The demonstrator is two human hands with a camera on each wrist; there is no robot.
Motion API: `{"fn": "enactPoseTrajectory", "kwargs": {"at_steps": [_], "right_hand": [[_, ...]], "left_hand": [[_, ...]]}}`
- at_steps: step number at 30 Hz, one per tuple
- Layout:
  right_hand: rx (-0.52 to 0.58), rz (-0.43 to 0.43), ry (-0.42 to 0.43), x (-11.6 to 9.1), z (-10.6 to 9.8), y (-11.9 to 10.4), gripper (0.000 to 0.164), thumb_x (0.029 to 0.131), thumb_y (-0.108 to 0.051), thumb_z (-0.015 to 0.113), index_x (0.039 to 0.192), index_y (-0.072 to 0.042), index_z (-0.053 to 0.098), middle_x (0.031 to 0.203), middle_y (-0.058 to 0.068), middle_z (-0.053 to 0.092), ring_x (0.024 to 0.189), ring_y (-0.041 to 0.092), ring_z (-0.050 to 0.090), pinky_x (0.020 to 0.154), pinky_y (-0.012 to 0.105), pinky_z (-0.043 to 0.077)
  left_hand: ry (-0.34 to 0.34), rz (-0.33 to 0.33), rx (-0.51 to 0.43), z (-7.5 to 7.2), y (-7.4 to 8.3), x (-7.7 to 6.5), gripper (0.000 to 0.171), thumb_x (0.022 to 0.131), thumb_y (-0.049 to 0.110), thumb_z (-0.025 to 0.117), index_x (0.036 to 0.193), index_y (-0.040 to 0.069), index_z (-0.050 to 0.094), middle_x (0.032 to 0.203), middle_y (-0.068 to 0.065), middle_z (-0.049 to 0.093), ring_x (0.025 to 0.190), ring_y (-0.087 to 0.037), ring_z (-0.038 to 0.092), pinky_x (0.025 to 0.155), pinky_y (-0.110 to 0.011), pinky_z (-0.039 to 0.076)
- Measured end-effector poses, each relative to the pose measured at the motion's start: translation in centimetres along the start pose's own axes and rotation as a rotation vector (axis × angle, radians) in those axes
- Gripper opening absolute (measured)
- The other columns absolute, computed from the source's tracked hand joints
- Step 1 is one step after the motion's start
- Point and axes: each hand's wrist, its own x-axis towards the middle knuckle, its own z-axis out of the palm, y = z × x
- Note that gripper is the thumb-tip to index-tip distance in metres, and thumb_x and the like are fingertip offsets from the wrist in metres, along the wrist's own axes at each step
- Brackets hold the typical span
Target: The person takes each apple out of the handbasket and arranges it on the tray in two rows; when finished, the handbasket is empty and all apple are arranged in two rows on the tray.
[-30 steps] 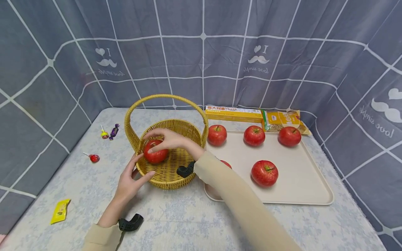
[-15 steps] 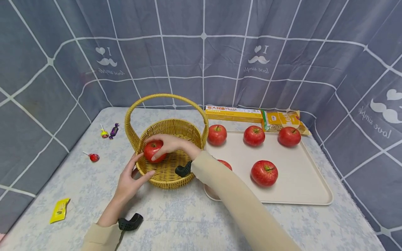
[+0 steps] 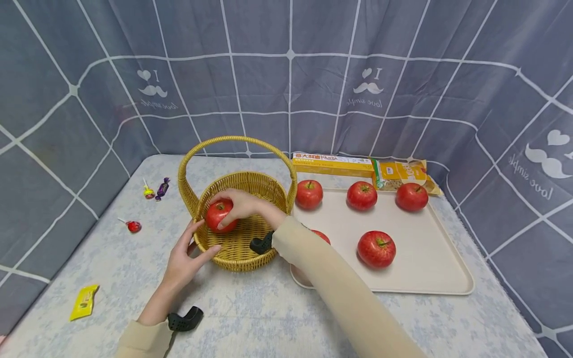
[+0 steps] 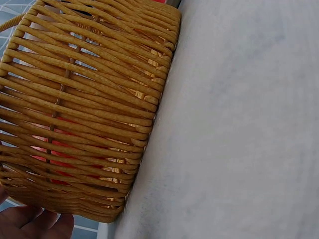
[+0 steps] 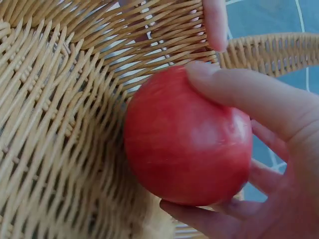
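A yellow-brown wicker basket (image 3: 239, 265) with a tall arched handle stands upright on the table. My right hand (image 3: 245, 204) grips a red apple (image 3: 217, 214) inside it, against the left wall. Up close in the right wrist view, the thumb lies on top of that apple (image 5: 184, 142) and the fingers curl under its far side. At the basket's left front is my left hand (image 3: 185, 261), its thumb over the rim and its fingers on the outside. Left fingertips (image 4: 37, 224) touch the woven side in the left wrist view.
Right of the basket, a cream tray (image 3: 421, 248) bears several red apples, one partly hidden by my right sleeve. Behind it lie a pasta box (image 3: 333, 165) and a yellow food bag (image 3: 400, 173). Lollipops (image 3: 133, 226) and wrapped sweets (image 3: 84, 302) lie on the left.
My right hand's thumb and fingers have closed round the apple in the basket, the hand dropping slightly. The left hand stays at the rim.
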Motion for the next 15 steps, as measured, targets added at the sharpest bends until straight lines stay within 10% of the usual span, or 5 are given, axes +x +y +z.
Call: {"fn": "enactPoseTrajectory", "kwargs": {"at_steps": [15], "right_hand": [[-0.035, -0.26, 0.114, -6.4, -3.9, -4.0, 0.062, 0.071, -0.025, 0.083, 0.126, -0.016, 0.057, 0.128, -0.002, 0.049, 0.114, 0.009, 0.045, 0.089, 0.021, 0.043]], "left_hand": [[0.0, -0.007, 0.006, 0.0, -0.2, 0.1, 0.074, 0.086, 0.025, 0.07, 0.147, 0.011, 0.03, 0.156, -0.007, 0.011, 0.139, -0.03, 0.021, 0.103, -0.042, 0.034]]}}
